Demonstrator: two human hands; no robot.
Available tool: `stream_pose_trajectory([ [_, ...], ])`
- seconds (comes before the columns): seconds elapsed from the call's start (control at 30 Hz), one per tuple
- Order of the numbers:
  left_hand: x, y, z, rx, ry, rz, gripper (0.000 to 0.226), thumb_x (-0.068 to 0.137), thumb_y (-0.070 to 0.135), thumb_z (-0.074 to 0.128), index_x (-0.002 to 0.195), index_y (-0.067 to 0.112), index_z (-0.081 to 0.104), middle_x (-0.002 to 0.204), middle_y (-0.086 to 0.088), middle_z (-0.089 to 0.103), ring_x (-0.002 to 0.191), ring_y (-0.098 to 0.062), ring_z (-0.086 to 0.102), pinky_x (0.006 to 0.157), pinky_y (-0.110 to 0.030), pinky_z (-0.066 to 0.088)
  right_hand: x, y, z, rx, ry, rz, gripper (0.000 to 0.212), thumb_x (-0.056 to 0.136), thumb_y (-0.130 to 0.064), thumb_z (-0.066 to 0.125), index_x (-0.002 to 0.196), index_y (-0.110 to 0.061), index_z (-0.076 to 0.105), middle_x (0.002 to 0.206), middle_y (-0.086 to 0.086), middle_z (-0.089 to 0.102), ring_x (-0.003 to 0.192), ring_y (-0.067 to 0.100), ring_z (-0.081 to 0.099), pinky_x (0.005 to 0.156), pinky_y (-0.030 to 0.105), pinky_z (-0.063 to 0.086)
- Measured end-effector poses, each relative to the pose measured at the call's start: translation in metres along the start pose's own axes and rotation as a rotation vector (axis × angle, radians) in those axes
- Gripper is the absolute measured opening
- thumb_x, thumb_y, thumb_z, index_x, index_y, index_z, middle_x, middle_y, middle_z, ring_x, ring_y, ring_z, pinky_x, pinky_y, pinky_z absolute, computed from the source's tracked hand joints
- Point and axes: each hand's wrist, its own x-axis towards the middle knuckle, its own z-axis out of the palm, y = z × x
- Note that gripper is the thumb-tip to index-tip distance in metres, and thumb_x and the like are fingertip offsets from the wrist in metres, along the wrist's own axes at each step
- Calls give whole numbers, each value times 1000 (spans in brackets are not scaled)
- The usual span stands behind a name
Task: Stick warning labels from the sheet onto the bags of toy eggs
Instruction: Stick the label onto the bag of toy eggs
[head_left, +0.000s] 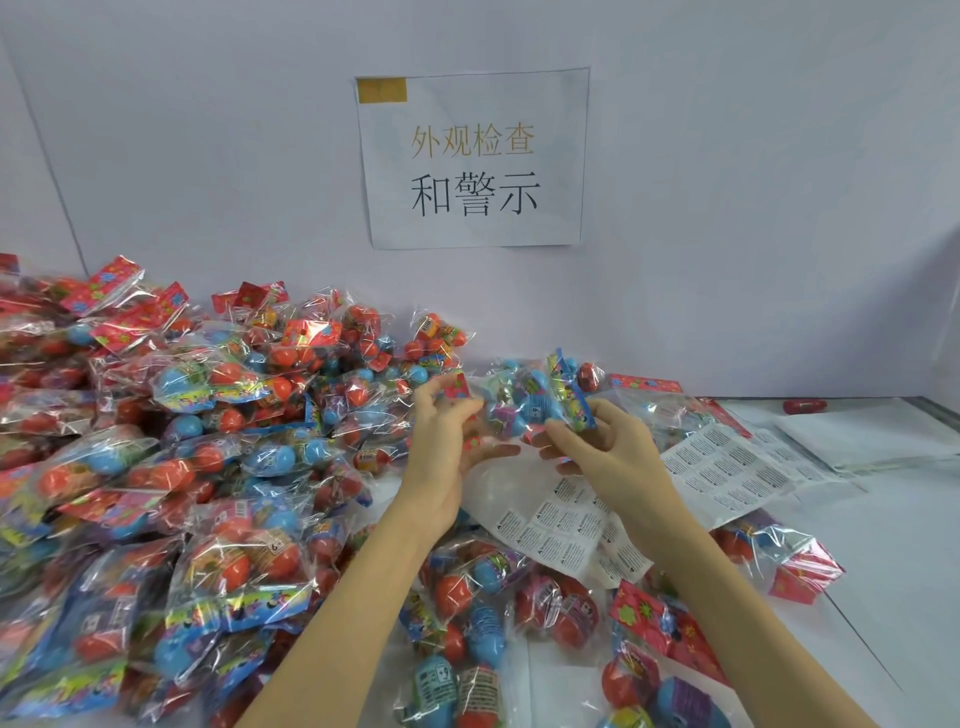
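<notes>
while both arms reach forward, left hand (441, 441) and right hand (602, 447) grip one bag (524, 405).

Both bare forearms are being extended forward and inward, so that the hands are being brought close together. The left hand (447, 436) is being held with fingers curled and thumb pinching. The right hand (597, 441) is being held palm-down, fingers bent in a grip.

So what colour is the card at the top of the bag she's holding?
Red with bright flower shapes, on the header card pinched by the left hand; head view.
</notes>
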Motion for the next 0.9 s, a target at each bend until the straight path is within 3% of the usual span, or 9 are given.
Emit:
stream_pose_trajectory([
  [0.07, -2, 2, 2, 11, -73, -46, 26, 104, 25, 63, 125, 9, 61, 100, -12, 70, 76, -27, 73, 70, -48, 65, 1, -1, -4, 62, 18, 11, 13, 100, -16, 71, 112, -13, 68, 88, 2, 80, 81, 16, 75, 74, 25, 60],
  [0.13, -3, 1, 3, 110, -77, -62, 36, 100, 41, 68, 115, 8, 66, 107, -17, 73, 91, -36, 73, 84, -56, 63, 2, -2, -8, 90, 23, 9, 11, 101, -12, 68, 111, -8, 69, 84, 4, 79, 78, 17, 72, 71, 24, 58],
  [0.27, -3, 0, 1, 105, -117, -25, 27, 100, 33, 70, 106, 8, 61, 93, -10, 75, 75, -31, 74, 83, -56, 61, 5, -4, -8, 160, 19, 50, 51, 103, -29, 65, 141, 2, 53, 98, 6, 79, 92, 22, 76, 74, 27, 58],
  [0.33, -3, 0, 1, 142, -131, 23, 23, 101, 31, 70, 107, 10, 62, 88, -3, 74, 70, -27, 72, 77, -50, 62, 4, -4, -8, 152, 32, 31, 59, 99, -35, 70, 144, -1, 52, 102, 6, 78, 99, 21, 76, 79, 29, 60],
  [0.43, -4, -1, 2, 199, -148, 77, 23, 98, 32, 73, 108, 13, 64, 88, 0, 71, 78, -28, 73, 78, -45, 63, 3, -4, -8, 147, 92, -18, 33, 99, -25, 72, 116, 1, 61, 97, 6, 78, 97, 24, 77, 76, 27, 61],
  [0.5, -5, -1, 3, 211, -152, 87, 30, 93, 37, 76, 109, 14, 65, 93, -1, 70, 83, -27, 74, 79, -41, 62, 3, -4, -9, 167, 131, -34, 34, 98, -24, 73, 103, 6, 57, 95, 9, 77, 91, 23, 76, 72, 25, 60],
  [0.7, -5, -2, 3, 203, -212, 76, 25, 102, 17, 65, 127, 24, 68, 120, -8, 74, 106, -37, 72, 89, -45, 61, 2, -8, -6, 168, 155, -53, 27, 96, -30, 74, 105, -5, 71, 92, 9, 78, 82, 19, 72, 72, 27, 61],
  [0.77, -6, -1, 4, 230, -250, 86, 33, 98, 17, 66, 130, 25, 68, 121, -5, 74, 113, -31, 71, 94, -46, 60, 2, -7, -6, 159, 159, -52, 25, 96, -31, 74, 104, -8, 73, 92, 11, 78, 83, 21, 72, 72, 28, 62],
  [0.9, -8, -3, 7, 300, -276, 132, 37, 91, 27, 75, 127, 32, 68, 114, 10, 76, 113, -16, 72, 90, -30, 60, 1, -7, -4, 148, 160, -61, 24, 95, -32, 75, 102, -9, 74, 88, 8, 77, 81, 20, 72, 71, 29, 62],
])
